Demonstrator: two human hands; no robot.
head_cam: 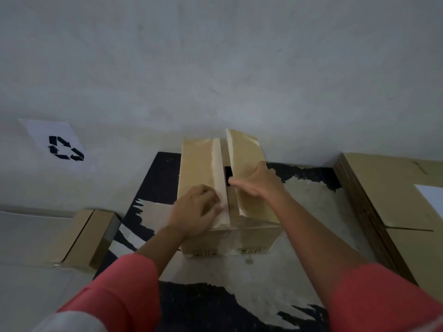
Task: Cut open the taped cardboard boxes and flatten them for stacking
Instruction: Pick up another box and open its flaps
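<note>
Spreading from the middle of the head view, a cardboard box (230,238) sits on a black and pale patterned mat (299,259), its top seam already parted and both hands on its flaps. The left hand (196,209) lies on the near end of the left flap (199,164), its fingers (213,200) curled over the flap's pale inner edge and gripping it, though the blur there makes it hard to tell whether they also catch loose tape. Just across the gap from those fingertips, the right hand (259,183) holds the right flap (244,152), which stands tilted up. Its thumb (236,181) reaches out over the dark opening while the other fingers go behind the card and are hidden. Beyond both sets of fingertips the flaps run on toward a pale wall (215,68). Below the knuckles the box's front wall shows shiny tape and dark print. Coral sleeves (115,291) cover both upper arms. Well out past the left hand's little-finger side lies a smaller brown box (91,236), and farther beyond it a white sheet (36,130) with a black recycling symbol is on the wall. Well off the right hand's outer side lies a stack of flattened cardboard (383,188).
</note>
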